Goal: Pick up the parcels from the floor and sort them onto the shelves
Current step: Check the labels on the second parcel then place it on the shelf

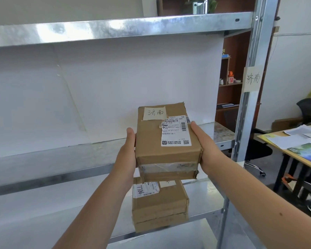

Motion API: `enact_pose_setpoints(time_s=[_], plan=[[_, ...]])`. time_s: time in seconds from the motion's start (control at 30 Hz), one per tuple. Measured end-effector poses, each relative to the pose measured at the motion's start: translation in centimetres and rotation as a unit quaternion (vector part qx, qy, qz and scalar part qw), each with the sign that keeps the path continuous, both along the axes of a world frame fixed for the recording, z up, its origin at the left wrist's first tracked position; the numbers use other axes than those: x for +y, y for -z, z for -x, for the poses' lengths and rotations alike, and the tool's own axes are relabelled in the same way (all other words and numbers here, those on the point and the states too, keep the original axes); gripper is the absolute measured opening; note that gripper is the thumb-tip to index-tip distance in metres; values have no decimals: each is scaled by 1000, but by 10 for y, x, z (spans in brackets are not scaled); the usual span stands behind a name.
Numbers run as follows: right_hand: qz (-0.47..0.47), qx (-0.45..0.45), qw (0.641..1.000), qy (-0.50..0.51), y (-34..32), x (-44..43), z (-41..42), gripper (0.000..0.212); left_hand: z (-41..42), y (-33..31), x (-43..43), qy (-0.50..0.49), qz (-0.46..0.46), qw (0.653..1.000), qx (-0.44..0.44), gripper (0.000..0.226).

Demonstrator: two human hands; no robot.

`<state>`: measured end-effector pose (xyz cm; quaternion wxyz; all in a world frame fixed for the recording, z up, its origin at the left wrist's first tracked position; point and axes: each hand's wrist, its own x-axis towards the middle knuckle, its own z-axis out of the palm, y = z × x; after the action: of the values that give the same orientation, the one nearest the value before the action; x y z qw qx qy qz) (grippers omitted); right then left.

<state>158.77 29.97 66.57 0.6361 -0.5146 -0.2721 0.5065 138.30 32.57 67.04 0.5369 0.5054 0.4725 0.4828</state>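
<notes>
A brown cardboard parcel [151, 141] with a handwritten paper tag and a white shipping label is held level in front of the middle metal shelf [52, 162]. My left hand [127, 151] presses its left side and my right hand [206, 148] presses its right side. Below it, a second flatter cardboard parcel [160, 205] with its own label lies on the lower shelf [205, 200]. A paper tag [252, 79] with the same handwritten characters hangs on the shelf's right upright post.
The upper shelf beam [115, 27] crosses the top. A white backing board [106, 87] closes the rear of the rack. To the right stand a desk [298, 151] with papers, a black office chair [307, 108] and a brown bookcase [230, 83].
</notes>
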Motion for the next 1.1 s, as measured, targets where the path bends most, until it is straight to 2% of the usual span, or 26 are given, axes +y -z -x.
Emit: enact_pose_setpoints(time_s=[0.33, 0.4, 0.47, 0.53, 0.7, 0.73, 0.8, 0.87, 0.93, 1.07, 1.1], plan=[[-17, -46, 999, 3, -12, 15, -7, 38, -3, 1, -3, 40, -69, 996, 31, 39], [-33, -67, 997, 4, -14, 16, -5, 46, 0, 6, 0, 45, -99, 993, 37, 52], [-60, -101, 993, 18, -14, 18, -5, 56, 4, 7, 3, 30, -115, 992, 31, 38], [-94, -138, 986, 28, -17, 18, -4, 48, 5, 7, 8, -4, -118, 993, 27, 24], [-180, -258, 949, 39, -14, 22, -1, 25, 5, 8, 23, -106, -176, 978, 40, 42], [-189, -295, 936, 40, -12, 23, 0, 21, 3, 9, 26, -129, -196, 971, 46, 47], [-192, -422, 885, 45, -8, 25, 0, 47, 2, 6, 27, -180, -247, 949, 74, 53], [-201, -544, 813, 49, -5, 26, -2, 66, 0, 0, 26, -213, -316, 915, 134, 49], [-234, -593, 770, 25, -4, 24, -2, 71, -1, -4, 25, -202, -368, 891, 175, 43], [-295, -684, 667, 19, 4, 29, 2, 79, -2, -3, 17, -127, -441, 869, 184, 33], [-298, -699, 650, 27, 5, 31, 4, 80, -3, -1, 16, -107, -446, 867, 194, 36]])
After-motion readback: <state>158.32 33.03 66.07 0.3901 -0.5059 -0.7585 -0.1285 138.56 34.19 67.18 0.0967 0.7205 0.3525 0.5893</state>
